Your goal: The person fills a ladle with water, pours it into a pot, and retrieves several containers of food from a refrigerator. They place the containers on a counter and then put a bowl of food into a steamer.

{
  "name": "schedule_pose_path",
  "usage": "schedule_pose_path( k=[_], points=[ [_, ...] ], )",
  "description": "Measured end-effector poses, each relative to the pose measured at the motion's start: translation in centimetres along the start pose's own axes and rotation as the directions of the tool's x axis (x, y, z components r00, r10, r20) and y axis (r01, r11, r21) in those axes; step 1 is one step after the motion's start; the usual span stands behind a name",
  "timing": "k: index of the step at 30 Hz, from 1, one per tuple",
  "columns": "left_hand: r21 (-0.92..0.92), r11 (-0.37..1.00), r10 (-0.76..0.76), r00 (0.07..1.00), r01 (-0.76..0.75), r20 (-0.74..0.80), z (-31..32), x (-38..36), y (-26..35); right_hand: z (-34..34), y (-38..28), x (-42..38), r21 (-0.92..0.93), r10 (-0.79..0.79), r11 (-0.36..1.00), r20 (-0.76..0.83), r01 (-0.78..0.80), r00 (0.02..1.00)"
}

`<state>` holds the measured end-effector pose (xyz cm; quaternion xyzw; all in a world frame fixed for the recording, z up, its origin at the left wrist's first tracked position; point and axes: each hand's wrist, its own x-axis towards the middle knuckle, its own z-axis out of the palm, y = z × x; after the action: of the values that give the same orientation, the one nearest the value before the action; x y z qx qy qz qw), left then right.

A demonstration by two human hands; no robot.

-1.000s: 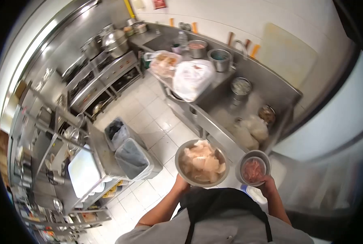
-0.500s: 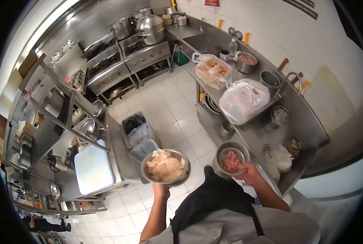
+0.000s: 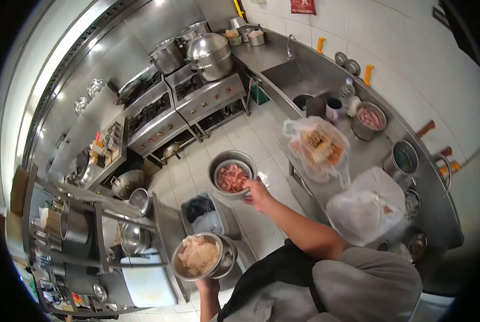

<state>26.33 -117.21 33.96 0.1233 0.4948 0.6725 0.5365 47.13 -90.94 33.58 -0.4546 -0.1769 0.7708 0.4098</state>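
My right hand (image 3: 257, 194) grips the rim of a metal bowl of red raw meat strips (image 3: 233, 178), held out over the floor in front of me; an inner rim shows inside its outer one. Lower and to the left, my left hand (image 3: 207, 285) supports a metal bowl of pale raw meat pieces (image 3: 198, 255) from below. Another metal container (image 3: 229, 257) shows partly under that bowl's right side. The fingers of my left hand are mostly hidden beneath the bowl.
Grey bins (image 3: 207, 212) stand on the tiled floor between the hands. On the right, a steel counter (image 3: 326, 196) bears plastic bags (image 3: 366, 205) and pots. Shelving and a white board (image 3: 148, 284) are at left; stoves (image 3: 159, 126) with large pots are at the back.
My right hand has moved forward and left with the red meat, away from the right counter. My left hand's bowl is lower in view, and the view has turned.
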Motion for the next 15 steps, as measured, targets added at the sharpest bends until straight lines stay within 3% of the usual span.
schedule_pose_path(
  k=[4, 6, 9, 11, 13, 15],
  points=[
    [-0.044, 0.998, 0.046, 0.999, -0.046, -0.015, -0.8, 7.5, -1.1, 5.0, -4.7, 10.7, 0.048, 0.030, 0.998, 0.026, -0.031, 0.999],
    [-0.072, 0.996, 0.047, 0.994, -0.054, -0.095, -0.2, 11.7, -1.4, 7.0, -7.5, 16.5, 0.059, 0.053, 0.997, 0.015, -0.054, 0.998],
    [-0.061, 0.993, 0.098, 0.991, -0.103, -0.087, 4.9, 16.7, 0.7, 9.1, -13.2, 23.4, 0.089, 0.021, 0.996, 0.029, -0.024, 0.999],
    [0.313, 0.926, 0.227, 0.974, -0.209, -0.021, 4.9, 21.2, 0.9, 9.6, -16.7, 27.9, 0.092, -0.017, 0.996, 0.014, 0.016, 1.000],
    [0.103, 0.982, 0.163, 0.986, -0.159, -0.032, 6.0, 27.5, 1.4, 8.5, -21.0, 32.7, 0.078, -0.093, 0.992, -0.026, 0.094, 0.995],
    [0.022, 0.997, 0.071, 0.997, -0.070, -0.042, 8.8, 33.1, 3.3, 7.2, -25.5, 36.8, 0.048, -0.187, 0.980, -0.078, 0.191, 0.979]
  ],
)
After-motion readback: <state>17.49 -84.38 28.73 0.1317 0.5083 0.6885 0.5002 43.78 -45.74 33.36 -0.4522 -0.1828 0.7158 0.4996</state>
